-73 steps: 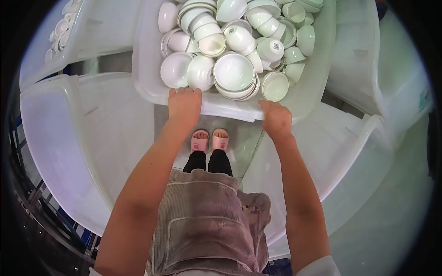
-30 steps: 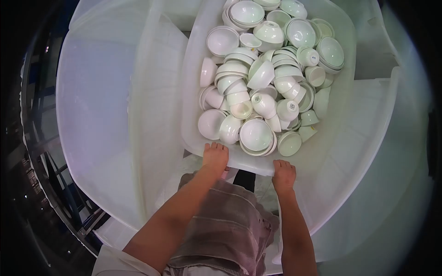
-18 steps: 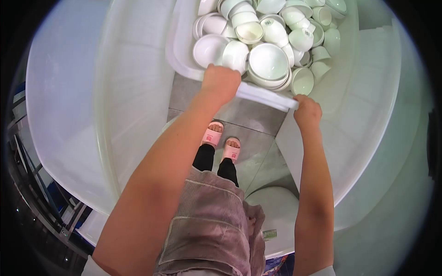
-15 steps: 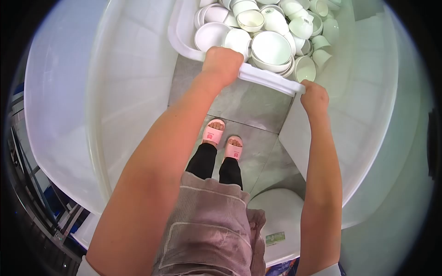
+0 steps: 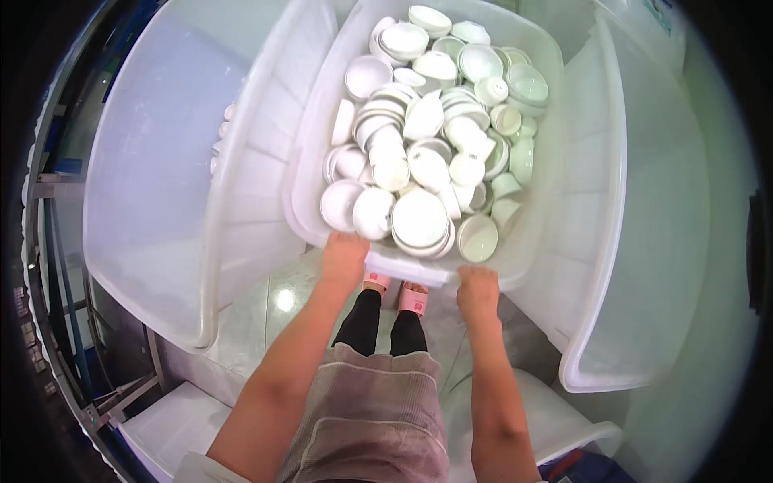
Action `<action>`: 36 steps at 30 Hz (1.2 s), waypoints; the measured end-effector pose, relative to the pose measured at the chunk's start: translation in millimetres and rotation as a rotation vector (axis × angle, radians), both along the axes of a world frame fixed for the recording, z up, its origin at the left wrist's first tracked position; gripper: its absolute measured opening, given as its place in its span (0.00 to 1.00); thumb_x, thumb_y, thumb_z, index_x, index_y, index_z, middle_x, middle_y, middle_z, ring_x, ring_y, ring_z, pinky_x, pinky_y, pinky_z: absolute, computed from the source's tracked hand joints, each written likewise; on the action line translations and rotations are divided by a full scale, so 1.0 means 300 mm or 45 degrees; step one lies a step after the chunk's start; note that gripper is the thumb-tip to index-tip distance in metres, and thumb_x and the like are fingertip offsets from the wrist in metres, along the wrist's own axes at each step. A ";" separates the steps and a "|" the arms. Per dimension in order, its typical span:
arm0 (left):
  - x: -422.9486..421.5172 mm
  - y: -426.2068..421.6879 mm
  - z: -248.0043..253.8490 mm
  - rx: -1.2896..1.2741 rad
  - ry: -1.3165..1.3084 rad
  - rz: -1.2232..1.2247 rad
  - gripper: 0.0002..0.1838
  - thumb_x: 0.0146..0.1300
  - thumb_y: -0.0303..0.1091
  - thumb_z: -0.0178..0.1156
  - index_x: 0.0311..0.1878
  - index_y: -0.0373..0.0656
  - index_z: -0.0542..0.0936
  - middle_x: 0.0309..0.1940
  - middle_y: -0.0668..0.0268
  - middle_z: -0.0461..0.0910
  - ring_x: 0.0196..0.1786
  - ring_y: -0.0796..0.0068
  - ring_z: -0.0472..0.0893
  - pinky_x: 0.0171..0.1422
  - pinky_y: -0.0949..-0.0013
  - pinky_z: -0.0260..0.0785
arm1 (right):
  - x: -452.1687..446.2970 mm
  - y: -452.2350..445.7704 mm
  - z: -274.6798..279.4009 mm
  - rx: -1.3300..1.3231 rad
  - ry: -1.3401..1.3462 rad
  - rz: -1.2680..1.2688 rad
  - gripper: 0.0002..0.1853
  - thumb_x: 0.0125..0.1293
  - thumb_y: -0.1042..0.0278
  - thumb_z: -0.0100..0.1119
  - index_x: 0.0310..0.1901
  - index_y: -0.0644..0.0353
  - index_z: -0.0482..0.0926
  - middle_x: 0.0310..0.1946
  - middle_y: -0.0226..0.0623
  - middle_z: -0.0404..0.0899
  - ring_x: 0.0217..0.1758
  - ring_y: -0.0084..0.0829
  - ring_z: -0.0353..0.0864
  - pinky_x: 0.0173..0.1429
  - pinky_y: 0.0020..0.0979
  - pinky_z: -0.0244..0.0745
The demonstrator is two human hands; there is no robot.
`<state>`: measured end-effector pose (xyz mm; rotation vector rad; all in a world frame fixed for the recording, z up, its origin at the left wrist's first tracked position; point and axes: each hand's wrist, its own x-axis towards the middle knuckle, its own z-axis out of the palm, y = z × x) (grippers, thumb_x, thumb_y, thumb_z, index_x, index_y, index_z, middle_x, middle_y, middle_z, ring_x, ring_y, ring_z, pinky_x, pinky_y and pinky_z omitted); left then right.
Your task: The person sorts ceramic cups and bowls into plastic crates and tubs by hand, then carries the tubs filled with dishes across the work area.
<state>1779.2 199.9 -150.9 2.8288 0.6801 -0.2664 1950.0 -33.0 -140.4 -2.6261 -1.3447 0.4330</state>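
A large white plastic tub [image 5: 299,181] full of white dishes stands in front of me. My left hand [image 5: 345,259] is wrapped over its near rim at the left, and my right hand [image 5: 479,291] grips the same rim near the right corner. Inside lie many loose white bowls and cups, some stacked, some on their sides. A wide bowl [image 5: 420,219] sits close to the near rim, with a cup [image 5: 477,239] to its right. My fingertips are hidden inside the rim.
Tall white tubs stand close on both sides, one at the left [image 5: 153,177] and one at the right [image 5: 612,201]. Another white container [image 5: 539,414] is behind me at lower right. A metal rack [image 5: 133,390] lines the left edge. My pink slippers [image 5: 414,299] are on the grey tiles.
The tub of dishes has come nearer to my body, its near rim now over my slippers. More of the tub and its dishes shows. Both hands keep their hold on the rim.
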 end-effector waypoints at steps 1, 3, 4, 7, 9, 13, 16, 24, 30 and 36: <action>0.022 0.003 0.014 -0.031 0.022 0.030 0.05 0.48 0.25 0.58 0.28 0.48 0.78 0.28 0.64 0.79 0.39 0.62 0.80 0.50 0.61 0.66 | 0.027 0.012 0.014 0.001 0.068 -0.007 0.08 0.48 0.78 0.57 0.32 0.56 0.76 0.31 0.37 0.79 0.42 0.42 0.78 0.48 0.42 0.69; 0.067 0.036 0.039 -0.090 0.021 0.056 0.04 0.47 0.25 0.59 0.28 0.46 0.77 0.28 0.64 0.78 0.38 0.63 0.79 0.50 0.62 0.66 | 0.085 0.047 0.041 -0.023 0.214 -0.003 0.10 0.49 0.77 0.56 0.35 0.56 0.78 0.33 0.37 0.80 0.43 0.41 0.79 0.49 0.42 0.69; 0.089 0.052 0.048 -0.097 0.013 0.074 0.04 0.47 0.26 0.60 0.28 0.46 0.76 0.28 0.64 0.78 0.38 0.64 0.78 0.50 0.62 0.66 | 0.113 0.069 0.059 -0.047 0.291 0.006 0.12 0.49 0.77 0.56 0.38 0.57 0.79 0.35 0.37 0.80 0.44 0.41 0.79 0.50 0.42 0.69; 0.128 0.083 0.036 -0.104 0.269 0.042 0.07 0.50 0.29 0.59 0.34 0.45 0.78 0.33 0.64 0.79 0.43 0.66 0.78 0.53 0.61 0.64 | 0.164 0.104 0.063 -0.051 0.345 -0.037 0.17 0.51 0.78 0.56 0.45 0.58 0.80 0.42 0.39 0.82 0.49 0.41 0.78 0.54 0.44 0.69; 0.149 0.123 0.029 -0.156 0.425 0.056 0.08 0.52 0.30 0.60 0.38 0.44 0.80 0.36 0.64 0.80 0.46 0.67 0.78 0.55 0.61 0.63 | 0.168 0.129 0.079 -0.035 0.361 -0.082 0.18 0.51 0.78 0.56 0.46 0.58 0.80 0.45 0.40 0.81 0.51 0.41 0.78 0.57 0.44 0.69; 0.205 0.127 0.079 -0.295 0.727 0.041 0.13 0.58 0.31 0.60 0.46 0.44 0.80 0.45 0.64 0.80 0.53 0.68 0.77 0.61 0.59 0.60 | 0.139 0.111 0.010 -0.182 0.201 -0.009 0.18 0.55 0.75 0.56 0.49 0.58 0.78 0.50 0.39 0.78 0.56 0.39 0.76 0.63 0.43 0.66; 0.204 0.125 0.085 -0.364 0.806 -0.025 0.21 0.53 0.38 0.66 0.51 0.44 0.79 0.49 0.64 0.79 0.57 0.68 0.76 0.63 0.57 0.61 | 0.122 0.090 0.001 -0.279 0.108 0.004 0.18 0.55 0.75 0.56 0.49 0.57 0.78 0.49 0.36 0.79 0.55 0.37 0.76 0.61 0.42 0.67; 0.148 0.141 0.020 -0.343 0.752 -0.084 0.25 0.48 0.45 0.74 0.48 0.47 0.79 0.46 0.67 0.81 0.57 0.68 0.77 0.61 0.58 0.64 | 0.085 0.089 -0.083 -0.283 0.075 0.056 0.15 0.51 0.77 0.56 0.43 0.54 0.79 0.40 0.31 0.81 0.46 0.36 0.79 0.50 0.40 0.71; 0.054 0.127 -0.008 -0.278 0.448 -0.180 0.08 0.56 0.29 0.59 0.39 0.49 0.81 0.36 0.66 0.83 0.45 0.65 0.82 0.49 0.59 0.70 | 0.021 0.074 -0.077 -0.266 -0.006 0.089 0.15 0.49 0.78 0.60 0.40 0.51 0.82 0.35 0.33 0.82 0.40 0.37 0.81 0.45 0.39 0.73; -0.092 0.074 -0.083 -0.131 0.104 -0.171 0.05 0.52 0.27 0.59 0.30 0.48 0.82 0.26 0.65 0.83 0.35 0.63 0.83 0.44 0.58 0.70 | -0.125 0.033 -0.100 -0.178 -0.137 -0.146 0.15 0.51 0.81 0.55 0.38 0.55 0.84 0.34 0.41 0.84 0.41 0.46 0.81 0.46 0.41 0.73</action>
